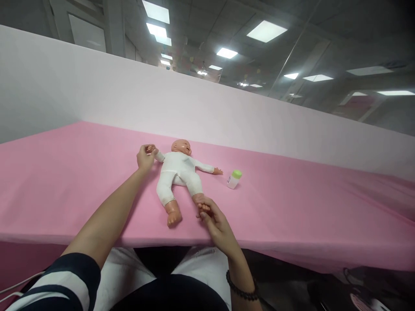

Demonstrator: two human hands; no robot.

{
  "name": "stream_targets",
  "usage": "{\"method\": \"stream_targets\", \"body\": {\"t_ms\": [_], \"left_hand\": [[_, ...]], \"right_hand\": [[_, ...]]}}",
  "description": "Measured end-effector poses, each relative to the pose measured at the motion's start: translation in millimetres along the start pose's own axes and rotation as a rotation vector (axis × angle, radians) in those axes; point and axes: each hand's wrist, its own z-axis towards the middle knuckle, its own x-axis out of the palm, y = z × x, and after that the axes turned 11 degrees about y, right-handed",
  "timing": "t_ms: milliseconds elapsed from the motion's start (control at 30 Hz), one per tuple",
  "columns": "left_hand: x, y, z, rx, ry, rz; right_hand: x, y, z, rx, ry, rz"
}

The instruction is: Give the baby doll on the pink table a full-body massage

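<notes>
A baby doll [180, 166] with a white cloth body lies on its back on the pink-covered table, its head toward the far wall and its feet toward me. My left hand [145, 157] is closed around the doll's hand on the left side. Near the table's front edge, my right hand [216, 222] grips the doll's foot on the right side, the toes showing between my fingers. The doll's other arm stretches out to the right. Just beyond its fingers stands a small white bottle [234, 179] with a green cap, slightly tilted in the view.
The pink tablecloth [308, 211] spreads far to both sides, with folds at the right. A low white partition [207, 112] runs along the back edge, with glass above it. My legs are under the front edge. Cables [22, 285] show at lower left.
</notes>
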Motion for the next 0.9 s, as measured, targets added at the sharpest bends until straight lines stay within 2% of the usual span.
{"method": "stream_targets", "body": {"t_ms": [67,167,233,333,400,500,600,733,833,900], "left_hand": [[-10.2,13.2,9.5,-0.206,-0.112,-0.047],[-26.9,30.3,20.6,-0.468,-0.162,-0.112],[-34.7,37.1,24.9,-0.531,-0.144,-0.152],[-36.6,38.0,26.2,-0.507,-0.155,-0.180],[-32.2,32.3,23.2,-0.429,-0.187,-0.158],[-20.6,15.4,12.7,-0.150,-0.163,-0.084],[-5.7,-5.3,-3.5,0.148,-0.001,0.018],[14.5,-25.8,-25.2,0.437,0.245,0.281],[25.1,-33.6,-34.6,0.558,0.462,0.496],[28.6,-35.6,-36.8,0.571,0.535,0.570]], "right_hand": [[-1.0,-11.1,-13.6,0.029,0.009,-0.002],[-1.7,-23.6,-24.7,0.058,0.016,-0.009],[-1.6,-25.8,-25.9,0.058,0.022,-0.005],[-1.8,-18.7,-19.5,0.031,0.038,0.013],[-2.8,-8.6,-10.2,-0.003,0.042,0.001],[-7.3,9.0,12.2,-0.048,0.033,-0.037],[-14.7,19.0,43.9,-0.061,0.081,-0.065],[-22.8,10.5,88.2,-0.084,0.198,-0.068],[-23.6,-3.1,108.9,-0.060,0.204,-0.053],[-22.8,-7.8,112.3,-0.049,0.197,-0.046]]}}
